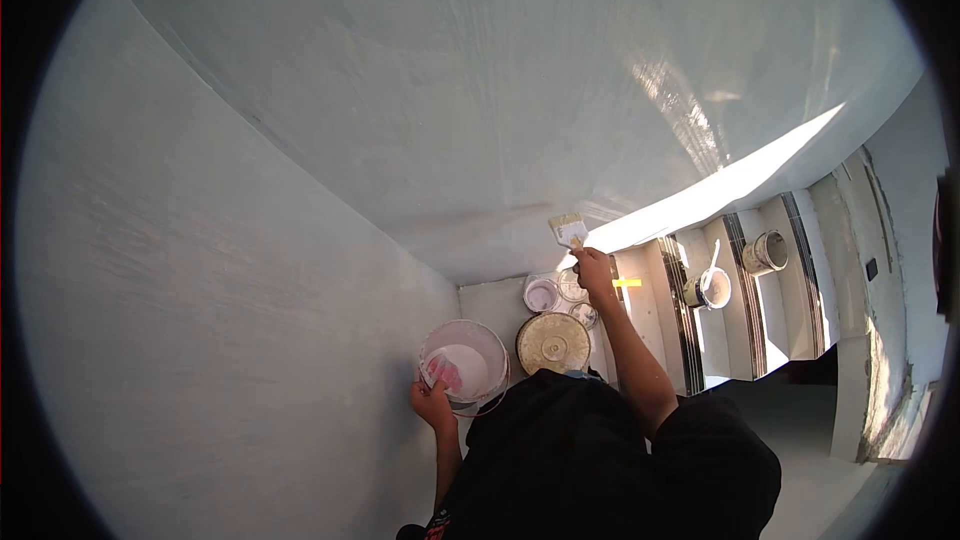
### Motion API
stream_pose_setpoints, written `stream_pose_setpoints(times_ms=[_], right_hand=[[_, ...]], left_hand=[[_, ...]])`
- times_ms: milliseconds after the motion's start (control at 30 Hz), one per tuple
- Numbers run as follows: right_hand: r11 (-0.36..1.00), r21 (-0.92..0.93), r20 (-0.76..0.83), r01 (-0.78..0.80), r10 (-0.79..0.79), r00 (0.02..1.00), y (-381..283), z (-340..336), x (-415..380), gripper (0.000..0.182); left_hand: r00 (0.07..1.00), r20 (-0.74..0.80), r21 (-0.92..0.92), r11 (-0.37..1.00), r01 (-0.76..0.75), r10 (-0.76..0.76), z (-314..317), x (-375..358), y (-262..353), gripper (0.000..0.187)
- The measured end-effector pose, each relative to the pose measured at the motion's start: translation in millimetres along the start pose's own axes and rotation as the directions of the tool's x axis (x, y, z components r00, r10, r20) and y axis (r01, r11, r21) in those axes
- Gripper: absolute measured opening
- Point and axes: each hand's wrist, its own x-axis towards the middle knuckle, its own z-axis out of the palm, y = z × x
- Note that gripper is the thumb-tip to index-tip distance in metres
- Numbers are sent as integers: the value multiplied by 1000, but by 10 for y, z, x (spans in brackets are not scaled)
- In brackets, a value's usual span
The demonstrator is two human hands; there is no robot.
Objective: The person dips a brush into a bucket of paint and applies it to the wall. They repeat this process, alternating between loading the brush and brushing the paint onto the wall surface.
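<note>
The left hand [432, 404] grips the rim of a white paint bucket [464, 363], held beside the left wall. Farther off, the right hand [594, 271] pinches a paintbrush [568, 230], bristles against the wall [480, 130] ahead.

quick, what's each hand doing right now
Left hand: closed on the rim of the white paint bucket.
Right hand: closed on the paintbrush, against the wall.

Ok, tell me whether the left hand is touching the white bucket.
Touching. The head view shows the left hand gripping the rim of the white bucket, with its fingers curled over the edge and no gap visible.
</note>
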Motion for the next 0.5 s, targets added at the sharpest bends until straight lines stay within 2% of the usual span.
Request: stream_pose_setpoints(times_ms=[33,100,133,200,233,367,500], right_hand=[[995,-103,-56,8,-14,998,251,25,131,21],[999,0,-57,-33,33,998,271,117,207,19],[1000,21,-59,3,-2,998,186,157,277,19],[995,64,-64,74,-70,996,-251,258,437,20],[972,236,18,-2,-2,1000,-569,285,401,17],[960,273,29,62,-73,997,-1492,337,-156,13],[948,262,73,182,-208,975,-2062,210,-625,13]], left_hand=[[1000,6,-21,1000,3,-3,11,-35,56,26],[1000,15,-7,1000,-12,12,12,-41,44,26],[999,18,24,999,-32,31,24,-20,-39,25],[998,31,45,997,-57,55,43,18,-109,27],[998,39,35,998,-57,56,57,19,-121,28],[997,24,79,994,-71,69,105,-23,-78,29],[996,46,95,992,-79,75,180,-74,-39,29]])
